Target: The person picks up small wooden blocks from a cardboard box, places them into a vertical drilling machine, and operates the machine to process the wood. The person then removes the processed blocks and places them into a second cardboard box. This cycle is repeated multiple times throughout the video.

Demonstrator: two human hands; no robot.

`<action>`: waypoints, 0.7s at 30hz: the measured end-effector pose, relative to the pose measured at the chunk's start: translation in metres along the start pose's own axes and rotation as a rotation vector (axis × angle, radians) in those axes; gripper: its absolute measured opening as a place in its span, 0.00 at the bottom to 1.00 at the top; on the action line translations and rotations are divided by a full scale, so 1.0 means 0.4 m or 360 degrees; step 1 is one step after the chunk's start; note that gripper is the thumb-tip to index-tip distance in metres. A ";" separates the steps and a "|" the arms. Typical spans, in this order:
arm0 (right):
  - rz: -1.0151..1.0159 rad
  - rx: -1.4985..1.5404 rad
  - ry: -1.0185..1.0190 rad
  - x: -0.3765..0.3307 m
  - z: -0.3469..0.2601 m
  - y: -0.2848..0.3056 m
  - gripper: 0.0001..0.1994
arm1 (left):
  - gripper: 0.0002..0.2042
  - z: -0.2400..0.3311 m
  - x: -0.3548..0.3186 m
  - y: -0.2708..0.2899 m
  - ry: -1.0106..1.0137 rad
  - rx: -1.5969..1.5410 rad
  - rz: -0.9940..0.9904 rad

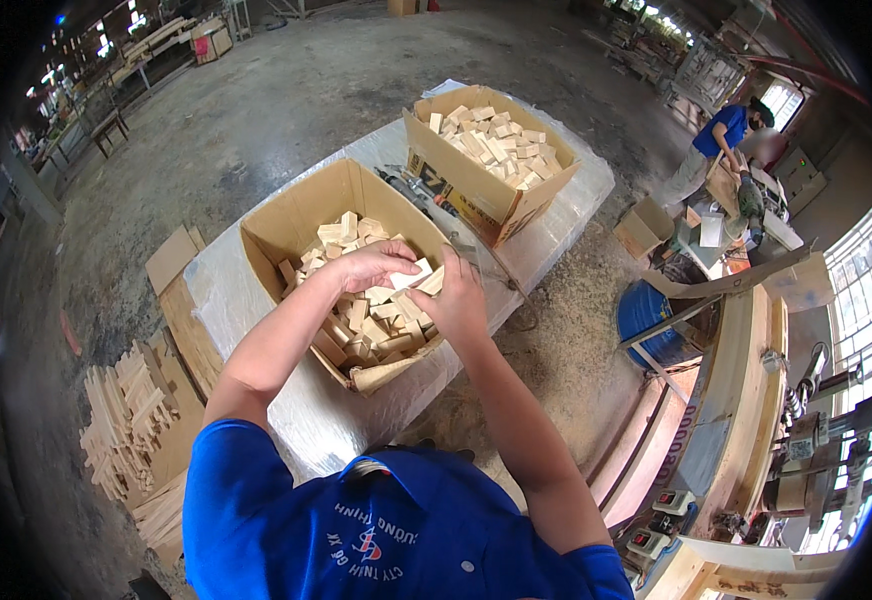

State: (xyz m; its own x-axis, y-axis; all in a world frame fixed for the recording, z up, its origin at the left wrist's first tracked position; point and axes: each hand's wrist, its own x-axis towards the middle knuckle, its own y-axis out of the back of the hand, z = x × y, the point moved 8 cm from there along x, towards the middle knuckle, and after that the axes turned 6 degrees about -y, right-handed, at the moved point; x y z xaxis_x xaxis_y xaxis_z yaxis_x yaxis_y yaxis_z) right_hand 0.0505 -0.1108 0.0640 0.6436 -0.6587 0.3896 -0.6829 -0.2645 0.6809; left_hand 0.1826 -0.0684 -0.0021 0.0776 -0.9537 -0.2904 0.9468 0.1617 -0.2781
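Note:
Both my hands are over the nearer cardboard box (pixel 271 225), which is filled with small pale wooden blocks (pixel 376 325). Between thumb and fingers, my left hand (pixel 371 266) grips a light wooden block (pixel 411 274). My right hand (pixel 456 300), at the box's right side, is closed around another wooden block (pixel 433 281). The two held blocks are close together, and I cannot tell whether they touch. Fingers partly hide both pieces.
A second cardboard box (pixel 501 205) of blocks stands farther right on the plastic-wrapped platform (pixel 566 215). A power tool (pixel 411 188) lies between the boxes. Wood strips (pixel 121 420) are stacked at left. A blue drum (pixel 646 320) and a workbench (pixel 741 400) stand right; a co-worker (pixel 721 140) bends beyond.

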 end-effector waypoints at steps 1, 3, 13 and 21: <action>-0.0023 0.0001 -0.0012 0.000 0.002 -0.003 0.40 | 0.16 -0.005 0.001 -0.005 -0.0003 0.0052 -0.0016; -0.0017 -0.0029 0.0067 -0.002 -0.008 -0.001 0.40 | 0.15 -0.018 0.004 -0.008 0.0040 0.0088 0.0005; -0.0166 -0.0113 0.0196 -0.002 -0.036 -0.015 0.38 | 0.18 -0.009 0.007 -0.034 0.0036 0.0321 -0.0086; 0.0008 -0.0089 0.0076 0.004 -0.013 -0.001 0.36 | 0.22 0.020 0.025 0.056 0.0165 0.0470 0.0187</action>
State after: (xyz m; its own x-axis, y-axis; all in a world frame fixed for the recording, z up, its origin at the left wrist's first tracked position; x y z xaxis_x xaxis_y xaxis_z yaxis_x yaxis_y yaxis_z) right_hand 0.0535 -0.1079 0.0675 0.6570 -0.6250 0.4215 -0.6667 -0.2208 0.7119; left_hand 0.2070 -0.0765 -0.0041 0.1737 -0.8995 -0.4008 0.9841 0.1740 0.0359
